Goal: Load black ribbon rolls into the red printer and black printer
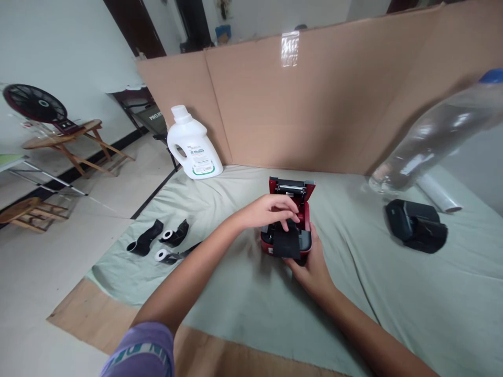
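Note:
A small red-and-black receipt printer (pixel 307 212) stands on the cloth with its lid raised at the back. From its front edge hangs a strip of black paper (pixel 286 244). My left hand (pixel 273 210) reaches over the printer from the left, fingers apart and bent down into its open bay; whether the fingertips touch the roll inside is hidden. With my right hand (pixel 312 259) I grip the printer's lower right side, thumb at the front under the black strip. Several small rolls of black paper (pixel 171 235), some with white cores, lie to the left.
Behind stands a cardboard screen (pixel 298 115), with a white jug (pixel 194 144) at its left end. On the right are a large clear bottle (pixel 428 136), a black device (pixel 416 225) and a clear roll (pixel 439 192). Pale green cloth (pixel 243 293) covers the wooden tabletop.

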`<state>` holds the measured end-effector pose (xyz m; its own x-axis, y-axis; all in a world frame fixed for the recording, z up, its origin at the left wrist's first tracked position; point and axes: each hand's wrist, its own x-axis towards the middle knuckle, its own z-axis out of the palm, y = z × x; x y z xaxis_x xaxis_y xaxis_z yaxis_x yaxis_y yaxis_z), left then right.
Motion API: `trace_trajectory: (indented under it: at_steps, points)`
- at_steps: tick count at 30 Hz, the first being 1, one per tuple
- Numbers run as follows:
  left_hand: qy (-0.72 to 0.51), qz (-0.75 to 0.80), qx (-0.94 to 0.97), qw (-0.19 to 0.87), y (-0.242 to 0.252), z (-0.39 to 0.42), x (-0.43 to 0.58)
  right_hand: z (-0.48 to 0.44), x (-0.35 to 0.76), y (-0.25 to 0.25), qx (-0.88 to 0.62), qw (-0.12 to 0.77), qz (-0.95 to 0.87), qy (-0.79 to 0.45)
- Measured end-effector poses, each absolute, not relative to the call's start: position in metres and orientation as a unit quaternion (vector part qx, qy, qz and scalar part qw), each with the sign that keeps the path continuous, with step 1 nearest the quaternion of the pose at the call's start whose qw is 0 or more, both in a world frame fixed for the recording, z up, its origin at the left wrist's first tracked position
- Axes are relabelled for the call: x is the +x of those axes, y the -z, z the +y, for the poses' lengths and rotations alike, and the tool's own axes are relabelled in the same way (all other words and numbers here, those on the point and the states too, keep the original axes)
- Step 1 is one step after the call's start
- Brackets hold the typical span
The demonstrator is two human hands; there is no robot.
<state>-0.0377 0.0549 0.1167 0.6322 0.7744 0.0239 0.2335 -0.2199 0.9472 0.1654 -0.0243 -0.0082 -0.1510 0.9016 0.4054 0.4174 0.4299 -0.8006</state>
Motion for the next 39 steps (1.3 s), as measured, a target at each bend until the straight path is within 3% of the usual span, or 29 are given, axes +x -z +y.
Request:
trace_trajectory:
  at_steps: [6,9,13,17,22,24,31,39]
  points:
    - [0.013,0.424,0.878,0.221,-0.136,0.076,-0.006,-0.024,0.164,-0.001,-0.452,0.464,-0.710,-0.277]
    - [0.101,0.456,0.873,0.138,-0.134,0.073,0.014,-0.022,0.165,0.001,-0.454,0.458,-0.714,-0.272]
    - [0.123,0.477,0.865,0.098,-0.136,0.073,0.024,-0.021,0.167,0.006,-0.454,0.458,-0.721,-0.255]
    - [0.039,0.452,0.875,0.170,-0.146,0.066,-0.007,-0.020,0.166,0.004,-0.453,0.465,-0.716,-0.255]
    - [-0.315,0.460,0.772,0.305,-0.140,0.008,-0.083,-0.017,0.163,-0.007,-0.431,0.466,-0.711,-0.303]
    - [-0.392,0.518,0.693,0.315,-0.129,-0.022,-0.116,-0.017,0.163,-0.007,-0.435,0.465,-0.709,-0.302]
    - [-0.399,0.786,0.457,0.116,-0.099,-0.094,-0.229,-0.019,0.164,-0.006,-0.467,0.445,-0.703,-0.299]
    - [-0.351,0.879,0.322,0.012,-0.101,-0.101,-0.287,-0.018,0.164,-0.006,-0.474,0.436,-0.714,-0.276]
